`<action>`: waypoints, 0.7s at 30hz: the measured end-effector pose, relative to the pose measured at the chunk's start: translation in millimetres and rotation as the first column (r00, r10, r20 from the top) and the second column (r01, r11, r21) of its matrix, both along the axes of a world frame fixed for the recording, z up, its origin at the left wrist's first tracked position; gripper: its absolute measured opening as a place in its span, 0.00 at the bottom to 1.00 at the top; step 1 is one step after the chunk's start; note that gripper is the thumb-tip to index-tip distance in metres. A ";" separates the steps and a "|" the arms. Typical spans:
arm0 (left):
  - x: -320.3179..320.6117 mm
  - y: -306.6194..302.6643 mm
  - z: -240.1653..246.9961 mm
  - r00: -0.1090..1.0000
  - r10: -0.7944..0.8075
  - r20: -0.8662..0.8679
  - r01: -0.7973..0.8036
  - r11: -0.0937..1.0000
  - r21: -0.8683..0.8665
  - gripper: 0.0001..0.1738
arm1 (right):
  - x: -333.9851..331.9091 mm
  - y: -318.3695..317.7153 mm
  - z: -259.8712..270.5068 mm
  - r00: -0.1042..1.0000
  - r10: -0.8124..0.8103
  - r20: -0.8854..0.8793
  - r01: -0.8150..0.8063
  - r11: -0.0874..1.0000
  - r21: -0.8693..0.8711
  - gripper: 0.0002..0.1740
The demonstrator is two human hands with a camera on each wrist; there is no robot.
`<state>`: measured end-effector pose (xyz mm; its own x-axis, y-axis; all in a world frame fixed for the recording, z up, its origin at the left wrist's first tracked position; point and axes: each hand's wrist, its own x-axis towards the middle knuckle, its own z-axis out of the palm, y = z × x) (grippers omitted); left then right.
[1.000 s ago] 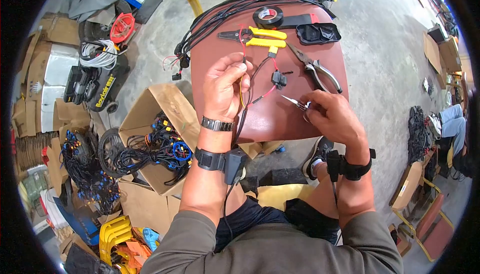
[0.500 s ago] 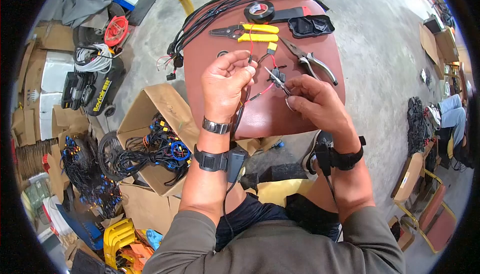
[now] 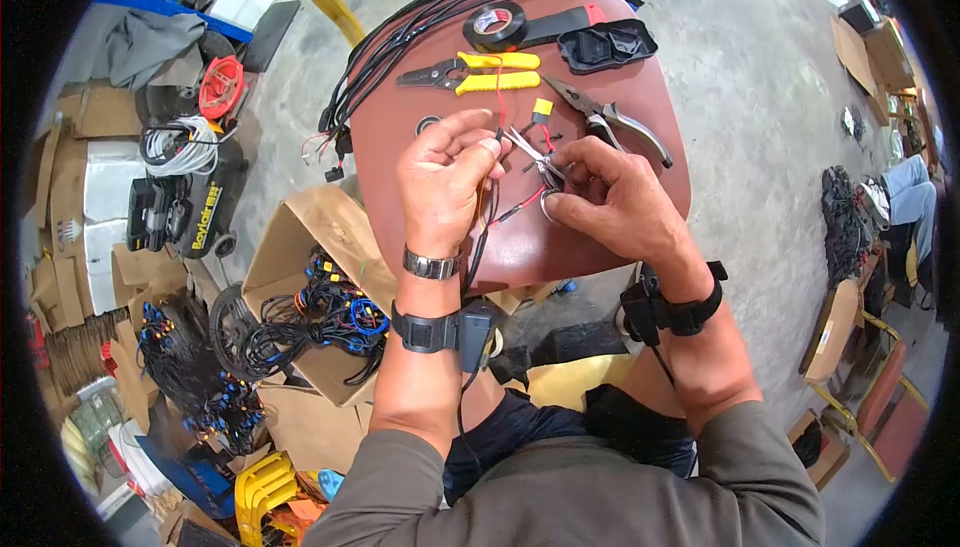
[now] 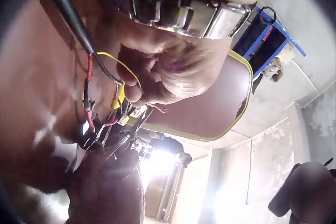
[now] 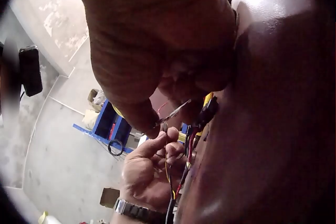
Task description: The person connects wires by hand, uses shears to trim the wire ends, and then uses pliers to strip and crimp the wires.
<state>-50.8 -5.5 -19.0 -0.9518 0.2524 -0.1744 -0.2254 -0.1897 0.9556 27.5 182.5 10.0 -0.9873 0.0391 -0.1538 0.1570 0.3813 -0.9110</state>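
My left hand (image 3: pixel 440 182) pinches a thin cable with a red wire (image 3: pixel 502 97) rising from its end. In my right hand (image 3: pixel 620 192) are small scissors (image 3: pixel 530 152), fingers in the loops, their spread blades reaching to the wire at the left fingertips. The left wrist view shows a yellow wire (image 4: pixel 122 62) running to the pinching fingers of the left hand (image 4: pixel 173 66). Just beyond the scissors lies a yellow connector (image 3: pixel 542 110) on a red and black lead. Whether the blades touch the wire, I cannot tell.
On the brown seat (image 3: pixel 600 247) lie yellow-handled strippers (image 3: pixel 497 82), pliers (image 3: pixel 625 127), black tape (image 3: pixel 495 25), a black tray (image 3: pixel 607 45) and a cable bundle (image 3: pixel 400 27). A cardboard box (image 3: pixel 335 237) of wiring stands on the floor at the left.
The right hand has brought the scissors leftward and up to the left fingertips, and their blades have spread. The left hand keeps its pinch on the cable. The head view has shifted slightly.
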 end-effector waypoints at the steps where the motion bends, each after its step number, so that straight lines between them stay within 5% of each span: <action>1: -0.8 1.3 -0.8 1.000 0.016 -0.010 -0.015 1.000 0.019 0.17 | -1.1 -0.2 0.8 1.000 0.000 0.002 0.000 1.000 -0.004 0.21; 14: -4.7 16.5 -2.8 0.997 0.071 -0.010 -0.070 0.993 0.098 0.20 | -7.3 -2.4 -2.1 1.000 -0.004 0.024 0.006 0.997 -0.082 0.20; 21: -7.3 14.4 -7.8 0.998 0.050 -0.040 -0.045 0.991 0.127 0.18 | -5.9 -6.3 -13.7 0.992 0.003 -0.122 -0.008 0.999 -0.034 0.19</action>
